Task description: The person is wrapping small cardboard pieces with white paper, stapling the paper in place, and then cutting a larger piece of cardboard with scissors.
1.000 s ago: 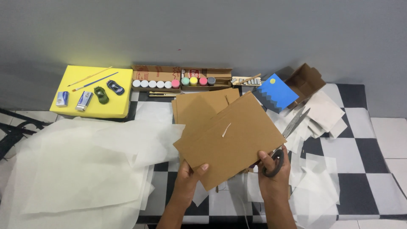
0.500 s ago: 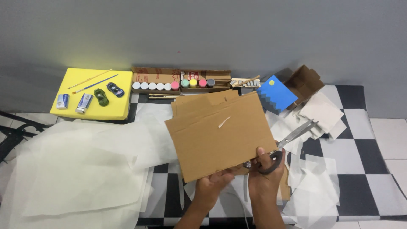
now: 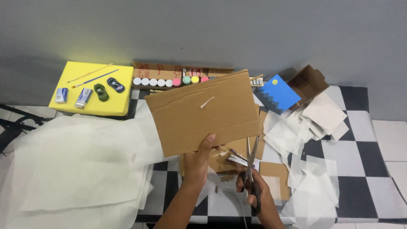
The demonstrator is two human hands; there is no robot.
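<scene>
The left hand (image 3: 199, 159) has its grip clamped on flat brown cardboard (image 3: 203, 111), and the right hand (image 3: 254, 188) beside it squeezes open metal scissors (image 3: 251, 163).

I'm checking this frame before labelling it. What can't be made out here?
- Head view: the cardboard sheet hides part of the paint pot row and the floor behind it.
- Left hand: fingers behind the sheet.
- Scissors in the right hand: handles covered by fingers.
- Both forearms cut off by the bottom edge.

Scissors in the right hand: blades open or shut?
Open. The scissors in the right hand show two blades spread in a narrow V pointing up at the lower edge of the cardboard sheet, which the left hand holds.
</scene>
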